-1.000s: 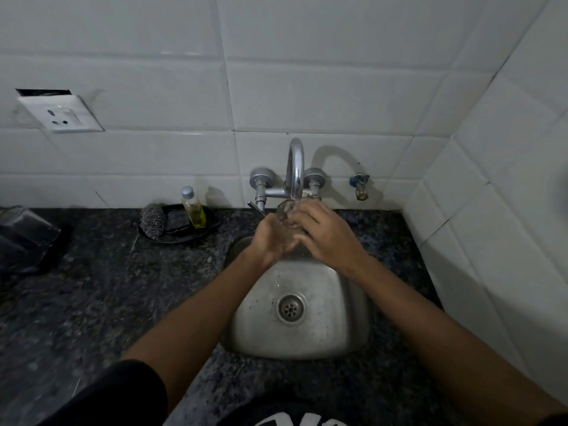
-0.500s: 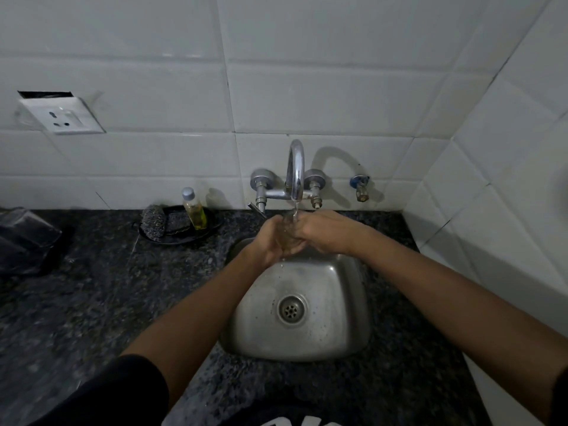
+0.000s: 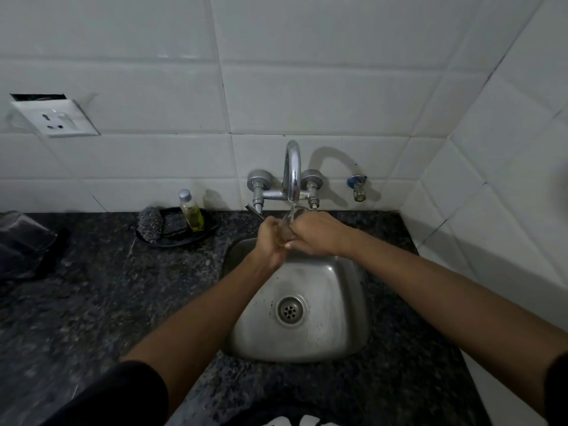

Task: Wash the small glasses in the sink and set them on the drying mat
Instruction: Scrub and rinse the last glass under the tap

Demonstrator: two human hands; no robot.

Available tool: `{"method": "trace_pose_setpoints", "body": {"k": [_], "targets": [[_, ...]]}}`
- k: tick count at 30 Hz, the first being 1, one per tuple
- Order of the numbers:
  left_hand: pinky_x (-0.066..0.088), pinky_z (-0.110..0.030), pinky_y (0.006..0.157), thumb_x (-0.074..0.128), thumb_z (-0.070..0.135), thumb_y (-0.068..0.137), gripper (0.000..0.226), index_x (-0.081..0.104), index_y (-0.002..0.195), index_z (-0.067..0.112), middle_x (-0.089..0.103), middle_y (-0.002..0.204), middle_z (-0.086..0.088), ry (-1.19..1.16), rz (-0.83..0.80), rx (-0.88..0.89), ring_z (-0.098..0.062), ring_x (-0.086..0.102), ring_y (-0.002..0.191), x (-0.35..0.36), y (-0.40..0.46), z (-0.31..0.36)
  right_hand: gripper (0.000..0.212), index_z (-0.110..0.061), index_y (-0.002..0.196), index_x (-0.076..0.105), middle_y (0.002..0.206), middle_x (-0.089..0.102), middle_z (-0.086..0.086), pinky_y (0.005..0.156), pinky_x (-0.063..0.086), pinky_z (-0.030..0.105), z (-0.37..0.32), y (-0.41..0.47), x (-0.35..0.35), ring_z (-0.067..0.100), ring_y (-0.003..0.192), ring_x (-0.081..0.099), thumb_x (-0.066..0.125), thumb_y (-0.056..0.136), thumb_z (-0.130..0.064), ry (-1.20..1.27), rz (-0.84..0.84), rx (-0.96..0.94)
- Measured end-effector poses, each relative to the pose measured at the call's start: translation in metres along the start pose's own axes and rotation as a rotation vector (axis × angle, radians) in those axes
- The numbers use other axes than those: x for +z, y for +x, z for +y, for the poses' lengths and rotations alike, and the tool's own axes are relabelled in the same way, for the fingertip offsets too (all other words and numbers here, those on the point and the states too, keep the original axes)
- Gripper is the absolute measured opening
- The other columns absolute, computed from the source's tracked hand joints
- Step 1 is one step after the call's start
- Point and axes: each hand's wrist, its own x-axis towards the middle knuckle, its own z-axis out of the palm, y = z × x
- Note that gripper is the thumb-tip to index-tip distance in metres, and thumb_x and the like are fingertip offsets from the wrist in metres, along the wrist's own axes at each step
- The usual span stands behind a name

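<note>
A small clear glass (image 3: 287, 230) is held between both hands under the chrome tap (image 3: 292, 173), over the back of the steel sink (image 3: 335, 330). A thin stream of water runs from the spout onto it. My left hand (image 3: 270, 241) grips the glass from the left. My right hand (image 3: 313, 233) wraps over it from the right and hides most of it. No drying mat shows in the head view.
A black dish (image 3: 209, 229) on the dark granite counter (image 3: 92, 302) holds a scrubber (image 3: 150, 224) and a small bottle of yellow liquid (image 3: 191, 210). A dark plastic bag (image 3: 24, 241) lies far left. A wall socket (image 3: 55, 118) and a side valve (image 3: 357, 187) sit on white tiles.
Both hands have lowered the glass slightly from the spout and my right hand has turned over it. Water now runs visibly onto the glass.
</note>
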Motion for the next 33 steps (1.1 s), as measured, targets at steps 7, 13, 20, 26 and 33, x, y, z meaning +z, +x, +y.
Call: {"method": "trace_pose_setpoints", "body": {"k": [7,13,20,26,33], "targets": [[0.057,-0.049,0.081,0.046,0.027,0.105,0.036,0.074,0.105,0.005,0.076,0.095,-0.017,0.251,-0.05,-0.121,-0.031,0.074,0.082,-0.003,0.006,0.014,0.011,-0.015,0.105,0.073,0.107,0.069,0.002,0.082,0.055,0.034,0.012,-0.006,-0.006,0.018,0.095,0.065,0.065,0.097,-0.014,-0.232,-0.046,-0.268],[0.055,-0.03,0.057,0.023,0.021,0.104,0.047,0.066,0.103,0.003,0.071,0.091,-0.016,-0.017,-0.058,-0.074,-0.024,0.069,0.074,0.0,0.0,0.004,0.029,-0.016,0.109,0.065,0.107,0.064,0.001,0.084,0.053,0.035,0.007,-0.003,-0.001,0.02,0.093,0.063,0.072,0.095,-0.04,0.052,-0.032,0.038],[0.063,-0.037,0.069,0.037,0.022,0.109,0.04,0.07,0.105,0.001,0.074,0.092,-0.015,0.143,-0.14,-0.142,-0.025,0.073,0.079,0.003,-0.005,0.016,0.016,-0.016,0.095,0.075,0.097,0.071,-0.002,0.078,0.06,0.033,0.007,-0.008,-0.006,0.015,0.086,0.068,0.076,0.084,-0.006,-0.184,0.043,-0.208],[0.053,-0.04,0.075,0.026,0.026,0.105,0.051,0.067,0.117,-0.002,0.073,0.105,-0.024,-0.069,0.006,-0.097,-0.032,0.069,0.086,-0.006,-0.001,-0.004,0.011,-0.02,0.102,0.073,0.094,0.066,-0.005,0.075,0.054,0.033,0.013,-0.005,-0.006,0.017,0.084,0.065,0.072,0.094,-0.027,0.069,-0.169,0.072],[0.064,-0.042,0.069,0.035,0.037,0.111,0.048,0.072,0.118,0.007,0.077,0.095,-0.016,0.187,0.003,-0.131,-0.028,0.074,0.079,0.001,0.001,0.01,0.015,-0.021,0.109,0.072,0.109,0.07,-0.003,0.09,0.054,0.033,0.012,-0.006,-0.002,0.015,0.098,0.068,0.063,0.097,-0.015,-0.305,-0.021,-0.159]]}}
